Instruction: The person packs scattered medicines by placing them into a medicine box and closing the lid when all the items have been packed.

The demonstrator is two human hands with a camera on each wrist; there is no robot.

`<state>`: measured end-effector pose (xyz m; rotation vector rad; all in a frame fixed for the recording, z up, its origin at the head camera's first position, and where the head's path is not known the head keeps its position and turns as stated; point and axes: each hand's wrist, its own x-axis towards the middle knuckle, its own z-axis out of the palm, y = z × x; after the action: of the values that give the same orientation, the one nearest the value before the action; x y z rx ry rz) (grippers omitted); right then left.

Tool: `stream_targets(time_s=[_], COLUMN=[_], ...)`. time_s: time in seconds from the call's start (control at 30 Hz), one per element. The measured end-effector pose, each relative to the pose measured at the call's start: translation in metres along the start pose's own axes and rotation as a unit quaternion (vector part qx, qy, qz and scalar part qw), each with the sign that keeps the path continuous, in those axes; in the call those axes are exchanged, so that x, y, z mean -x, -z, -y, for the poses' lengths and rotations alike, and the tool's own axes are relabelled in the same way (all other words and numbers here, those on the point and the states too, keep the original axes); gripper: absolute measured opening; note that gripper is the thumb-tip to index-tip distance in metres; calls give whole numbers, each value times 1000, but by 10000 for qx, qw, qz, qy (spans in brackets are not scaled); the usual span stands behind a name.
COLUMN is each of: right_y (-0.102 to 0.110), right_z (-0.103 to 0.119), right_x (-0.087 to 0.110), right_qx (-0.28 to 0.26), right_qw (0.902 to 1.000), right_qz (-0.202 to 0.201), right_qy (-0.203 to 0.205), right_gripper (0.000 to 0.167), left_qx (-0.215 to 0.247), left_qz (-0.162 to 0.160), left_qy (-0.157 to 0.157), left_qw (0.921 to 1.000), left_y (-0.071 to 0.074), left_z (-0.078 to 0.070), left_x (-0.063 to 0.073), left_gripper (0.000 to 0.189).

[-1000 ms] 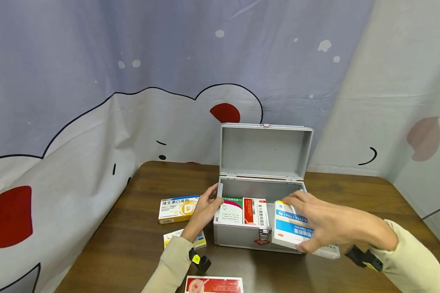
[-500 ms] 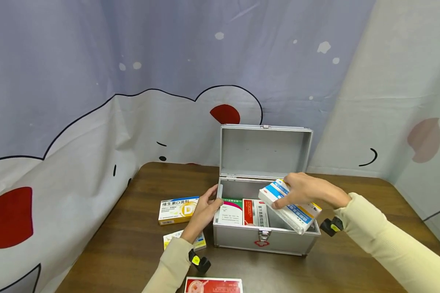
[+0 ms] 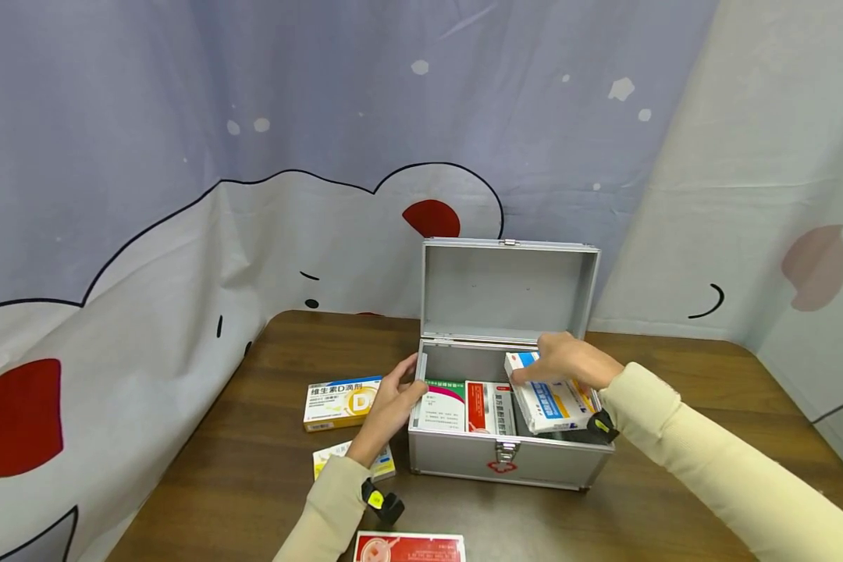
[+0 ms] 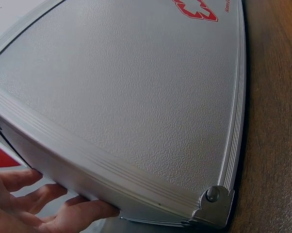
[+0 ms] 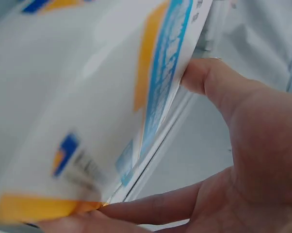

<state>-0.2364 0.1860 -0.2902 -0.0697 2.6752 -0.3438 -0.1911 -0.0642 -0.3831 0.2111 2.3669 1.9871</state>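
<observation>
My right hand (image 3: 570,361) grips a white medicine box (image 3: 549,407) with blue and yellow bands, held tilted over the right part of a silver metal case (image 3: 457,454). In the right wrist view, the thumb is on one edge of the box and the other fingers are on another. The case's lid (image 3: 506,289) stands raised at the back. A green-and-white medicine box (image 3: 442,410) and a red-and-white one (image 3: 490,410) sit inside on the left. My left hand (image 3: 393,400) rests against the case's left side, its fingertips touching the wall in the left wrist view.
Left of the case, a vitamin D box (image 3: 340,402) lies on the wooden table (image 3: 253,468). A smaller yellow-and-white box (image 3: 382,462) is partly hidden by the left wrist. A red box (image 3: 410,548) lies near the front. A patterned curtain (image 3: 323,234) hangs behind.
My right hand has carried the medicine box from the case's front right up over its rim and into the opening's right part, turning it. The left hand has stayed in place.
</observation>
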Motion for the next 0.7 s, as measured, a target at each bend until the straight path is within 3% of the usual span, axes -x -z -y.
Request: stream_targets(time_s=[0.27,0.5,0.7], right_y=[-7,-11,-11], right_z=[1,4,5], right_x=[-7,-12,-18], right_qx=[40,-55,97], right_qw=[9995,9993,9993], right_qz=[-320,-358,-315], right_qy=[67,-19,-176], right_gripper=[46,43,55], left_qx=[30,18,9], left_qz=[18,5,5], left_qy=[-39,-1,-113], left_qw=[10000,10000,9999], left_y=[0,0,0], left_z=[0,2,4], left_x=[-1,-2,-3], left_gripper=[56,56,56])
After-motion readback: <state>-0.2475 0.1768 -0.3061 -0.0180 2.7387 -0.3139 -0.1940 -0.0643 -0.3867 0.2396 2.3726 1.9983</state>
